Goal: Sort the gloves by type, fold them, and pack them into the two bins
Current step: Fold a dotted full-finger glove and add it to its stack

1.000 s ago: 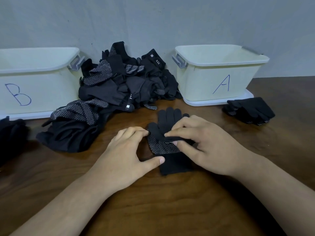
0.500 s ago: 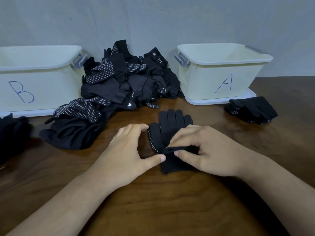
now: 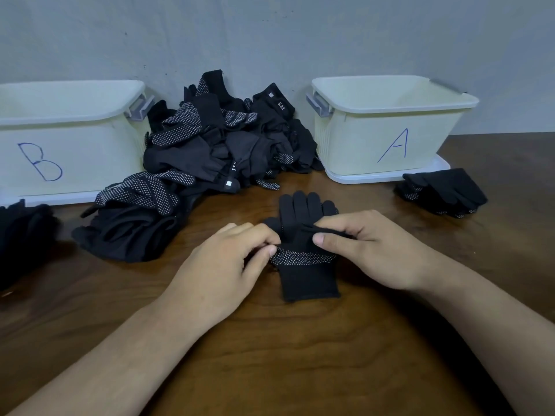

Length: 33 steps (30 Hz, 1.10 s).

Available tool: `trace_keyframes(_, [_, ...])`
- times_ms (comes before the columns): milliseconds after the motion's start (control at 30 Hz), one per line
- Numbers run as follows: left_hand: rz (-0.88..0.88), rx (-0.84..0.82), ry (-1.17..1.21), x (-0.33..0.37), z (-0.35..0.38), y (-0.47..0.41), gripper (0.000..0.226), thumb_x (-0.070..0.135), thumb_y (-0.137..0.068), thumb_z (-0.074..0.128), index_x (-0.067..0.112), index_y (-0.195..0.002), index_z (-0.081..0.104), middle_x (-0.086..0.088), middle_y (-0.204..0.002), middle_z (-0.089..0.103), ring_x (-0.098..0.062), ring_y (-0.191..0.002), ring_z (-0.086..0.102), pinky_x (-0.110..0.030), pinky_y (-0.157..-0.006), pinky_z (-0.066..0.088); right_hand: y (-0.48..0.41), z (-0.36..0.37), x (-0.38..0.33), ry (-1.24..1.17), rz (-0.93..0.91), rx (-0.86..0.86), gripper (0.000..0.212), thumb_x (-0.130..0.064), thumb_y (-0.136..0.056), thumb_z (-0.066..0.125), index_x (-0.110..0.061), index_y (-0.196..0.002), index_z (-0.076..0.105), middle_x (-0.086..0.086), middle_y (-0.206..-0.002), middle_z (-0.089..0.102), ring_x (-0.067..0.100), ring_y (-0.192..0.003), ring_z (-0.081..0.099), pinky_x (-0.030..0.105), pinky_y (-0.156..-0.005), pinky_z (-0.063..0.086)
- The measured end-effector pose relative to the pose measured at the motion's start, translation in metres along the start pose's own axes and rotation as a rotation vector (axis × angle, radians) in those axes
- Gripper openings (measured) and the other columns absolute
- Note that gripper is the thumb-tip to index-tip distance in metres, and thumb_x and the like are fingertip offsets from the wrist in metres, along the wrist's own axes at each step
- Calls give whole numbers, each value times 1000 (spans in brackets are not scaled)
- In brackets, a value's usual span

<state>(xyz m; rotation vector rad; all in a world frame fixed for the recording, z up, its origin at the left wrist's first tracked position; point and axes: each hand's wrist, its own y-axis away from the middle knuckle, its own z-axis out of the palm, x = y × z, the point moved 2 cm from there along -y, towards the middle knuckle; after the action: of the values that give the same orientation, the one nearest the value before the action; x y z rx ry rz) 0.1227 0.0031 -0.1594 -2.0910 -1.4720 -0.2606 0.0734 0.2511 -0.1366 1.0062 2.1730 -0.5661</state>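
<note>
— What do the hands hold?
— Left hand (image 3: 222, 265) and right hand (image 3: 375, 250) each pinch the dotted black glove (image 3: 306, 282), curled fingers (image 3: 252, 234) closed on its fabric as it lies on the worktop (image 3: 300, 355).
— And beyond the fingers?
— The glove pile (image 3: 210, 151), with bin B (image 3: 75, 151) to its left and bin A (image 3: 390, 139) to its right.

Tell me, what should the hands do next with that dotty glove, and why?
Probably fold the raised crease down flat toward the cuff. The left hand and right hand each pinch a side of the dotted glove at its middle, where the cloth is lifted, while its cuff lies flat on the table. So the fold looks begun, not finished.
</note>
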Motion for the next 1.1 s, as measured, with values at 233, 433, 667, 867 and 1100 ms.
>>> trace_keyframes(233, [18,-45,-17,1,0,3,5,42,-102,59,44,-106,61,27,-102,59,-2,-106,53,-32,-84,51,4,0,-4,45,-29,-40,16,-32,-108,62,-37,-102,77,-14,-91,75,5,-87,69,33,-81,53])
trace_keyframes(433, [22,-60,-25,0,0,1,8,45,-99,61,45,-106,63,27,-105,58,-2,-108,52,-31,-89,49,8,-2,-14,194,-158,-45,15,-27,-102,72,-33,-112,81,-23,-104,75,7,-107,69,21,-90,50])
trace_keyframes(667, [-43,-45,46,0,-2,2,15,37,-96,68,43,-109,62,25,-102,62,0,-110,56,-24,-89,50,6,2,-11,268,-181,-85,13,-28,-100,75,-32,-110,82,-24,-109,75,4,-113,67,25,-96,51])
trace_keyframes(867, [-204,-96,209,2,-3,6,49,44,-86,79,47,-121,46,25,-112,58,7,-120,50,-14,-89,43,5,2,-10,209,-121,-46,16,-36,-105,66,-38,-114,79,-23,-102,76,7,-103,70,30,-87,55])
trace_keyframes(1100, [-168,-80,134,1,1,7,59,56,-83,79,53,-129,42,30,-110,56,11,-122,44,-19,-93,45,6,2,-15,124,-125,75,17,-33,-103,70,-36,-116,81,-25,-97,75,8,-96,73,22,-80,53])
